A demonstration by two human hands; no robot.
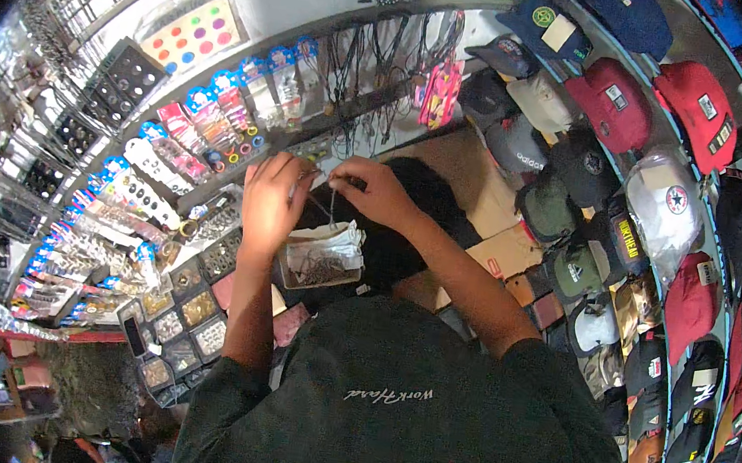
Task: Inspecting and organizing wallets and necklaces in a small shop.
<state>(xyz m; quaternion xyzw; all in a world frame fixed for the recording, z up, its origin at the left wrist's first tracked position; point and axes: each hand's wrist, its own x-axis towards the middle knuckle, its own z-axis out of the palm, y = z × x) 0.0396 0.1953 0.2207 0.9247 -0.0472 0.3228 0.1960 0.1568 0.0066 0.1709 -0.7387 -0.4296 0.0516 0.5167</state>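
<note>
My left hand [276,200] is raised, its thumb and fingers closed on a small, thin item, too small to name. Close to its right, my right hand [375,191] pinches a thin chain or cord [332,205] that dangles from the fingertips. A small gap separates the two sets of fingertips. Just below them sits a light plastic tub [322,286] with a tangle of fine chains [322,268] and clear plastic bags [343,236] inside. Dark cloth lies behind and beside the tub.
Packaged jewellery [141,198] and display boxes of small ornaments [197,308] fill the left. Black cords [370,60] and a pink patterned pouch [440,92] hang at the back. Rows of caps [552,211] line the right, beside cardboard [505,250].
</note>
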